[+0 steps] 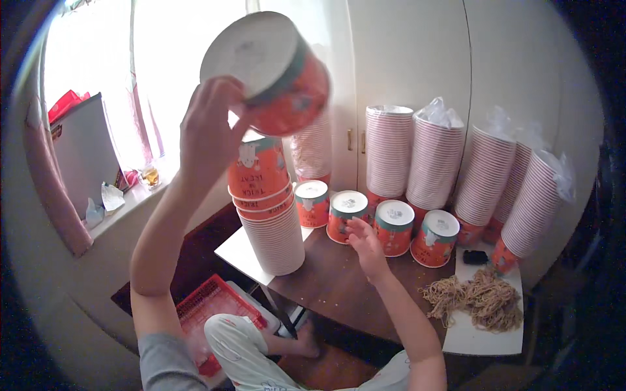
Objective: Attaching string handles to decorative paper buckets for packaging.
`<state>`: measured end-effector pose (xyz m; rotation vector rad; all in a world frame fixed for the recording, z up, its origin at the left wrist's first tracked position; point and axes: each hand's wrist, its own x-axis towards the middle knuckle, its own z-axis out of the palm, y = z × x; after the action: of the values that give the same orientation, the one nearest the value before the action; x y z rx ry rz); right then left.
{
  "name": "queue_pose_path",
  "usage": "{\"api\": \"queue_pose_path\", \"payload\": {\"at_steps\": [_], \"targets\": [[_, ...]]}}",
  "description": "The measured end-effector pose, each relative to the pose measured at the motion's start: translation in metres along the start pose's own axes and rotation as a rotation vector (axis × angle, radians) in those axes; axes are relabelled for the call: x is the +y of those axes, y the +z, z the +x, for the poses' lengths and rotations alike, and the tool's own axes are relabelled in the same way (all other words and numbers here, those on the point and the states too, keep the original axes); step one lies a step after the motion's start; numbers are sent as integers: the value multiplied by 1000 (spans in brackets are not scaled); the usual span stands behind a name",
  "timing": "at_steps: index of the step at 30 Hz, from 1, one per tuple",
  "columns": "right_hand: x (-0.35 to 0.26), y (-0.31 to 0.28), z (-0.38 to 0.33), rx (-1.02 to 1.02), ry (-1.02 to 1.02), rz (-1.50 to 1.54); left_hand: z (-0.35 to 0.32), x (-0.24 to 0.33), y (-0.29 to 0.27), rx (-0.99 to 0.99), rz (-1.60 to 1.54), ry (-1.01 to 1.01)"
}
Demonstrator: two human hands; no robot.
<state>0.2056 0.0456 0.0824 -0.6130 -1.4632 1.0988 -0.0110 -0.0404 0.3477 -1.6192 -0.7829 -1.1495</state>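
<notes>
My left hand (212,127) is raised high at the upper left, closed on the rim of an orange paper bucket (293,88) with a green band and a white base. The bucket is tilted upside down and blurred. Below it stands a tall nested stack of the same buckets (270,238), also upside down, printed orange on top and pale rims lower down. My right hand (370,253) hovers over the brown table, fingers apart and holding nothing. Closest to it is an upside-down bucket (347,225), one of several in a row with another bucket (394,234).
Behind the row, tall bucket stacks in clear plastic (389,153) lean along the cupboard (411,52). A heap of tan string (489,300) and a small black object (475,257) lie at the right. A red basket (215,303) stands low at the left, below the window sill (140,192).
</notes>
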Motion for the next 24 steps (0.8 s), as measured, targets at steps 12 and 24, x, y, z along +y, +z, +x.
{"api": "queue_pose_path", "payload": {"at_steps": [12, 24], "targets": [[-43, -19, 0, 159, 32, 868, -56, 64, 81, -546, -546, -356], [10, -66, 32, 432, 93, 464, -77, 66, 153, -632, -658, -507]]}}
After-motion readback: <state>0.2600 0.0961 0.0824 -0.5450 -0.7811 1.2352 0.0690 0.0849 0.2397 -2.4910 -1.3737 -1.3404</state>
